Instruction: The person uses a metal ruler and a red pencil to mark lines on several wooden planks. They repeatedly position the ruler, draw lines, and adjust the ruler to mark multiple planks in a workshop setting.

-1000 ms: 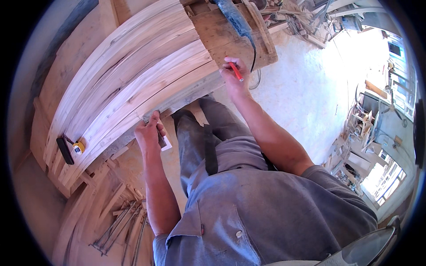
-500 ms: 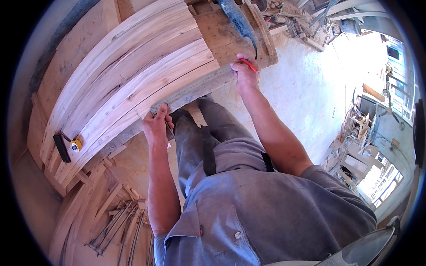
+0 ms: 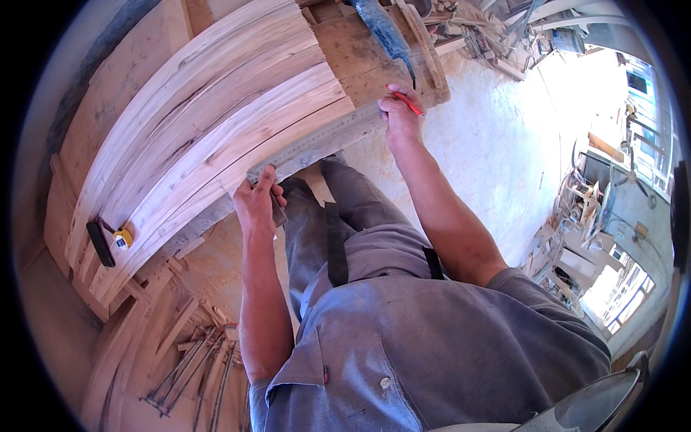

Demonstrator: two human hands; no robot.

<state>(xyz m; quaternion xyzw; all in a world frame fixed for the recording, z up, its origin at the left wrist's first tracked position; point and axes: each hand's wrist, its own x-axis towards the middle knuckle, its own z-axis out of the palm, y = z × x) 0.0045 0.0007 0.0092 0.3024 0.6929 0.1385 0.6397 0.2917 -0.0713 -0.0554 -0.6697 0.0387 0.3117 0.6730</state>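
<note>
Stretching from the left hand (image 3: pixel 258 200) over to the right hand (image 3: pixel 401 119), the metal ruler (image 3: pixel 311 142) sits along the near edge of those pale boards (image 3: pixel 209 140). Left thumb and fingers are pinching its left end, and the right hand's got a red pencil (image 3: pixel 409 103) clasped by the other end. Ruler's long, straight and greyish with fine markings.

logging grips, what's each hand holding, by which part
Left hand: metal ruler, by its left end. Right hand: red pencil, near its middle; whether it also grips the ruler is unclear.
</note>
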